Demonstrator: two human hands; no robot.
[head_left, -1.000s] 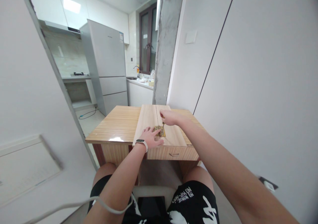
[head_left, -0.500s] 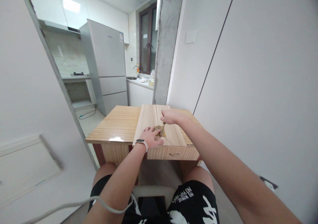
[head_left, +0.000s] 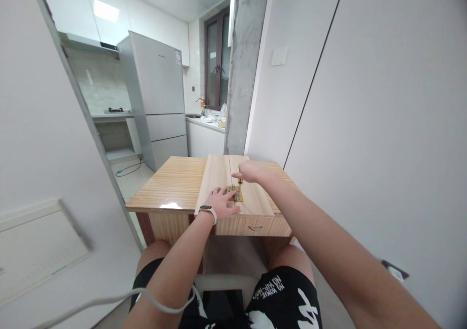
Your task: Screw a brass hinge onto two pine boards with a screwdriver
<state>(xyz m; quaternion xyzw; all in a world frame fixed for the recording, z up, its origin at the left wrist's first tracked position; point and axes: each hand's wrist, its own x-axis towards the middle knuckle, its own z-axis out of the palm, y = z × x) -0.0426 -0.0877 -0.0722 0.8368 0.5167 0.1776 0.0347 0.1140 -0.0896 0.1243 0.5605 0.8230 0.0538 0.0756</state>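
Note:
Two pale wooden boards [head_left: 218, 173] lie side by side on the table, with a narrow seam between them. A brass-coloured hinge [head_left: 239, 196] lies across the seam near their front. My left hand [head_left: 222, 203] rests with spread fingers on the boards, its fingertips at the hinge's left side. My right hand [head_left: 250, 172] grips the yellow handle of a screwdriver [head_left: 240, 180], which stands upright with its shaft reaching down to the right half of the hinge. Any screw under the tip is too small to make out.
The wood-grain table [head_left: 168, 180] has a drawer with a handle [head_left: 255, 228] in front, above my knees. A white wall [head_left: 383, 100] rises close on the right. A grey fridge [head_left: 160, 81] stands beyond the table. A pale cable [head_left: 109, 300] crosses by my left forearm.
My right hand has changed its hold on the screwdriver: its fingers are looser and more of the yellow handle shows. My left hand stays in place on the boards.

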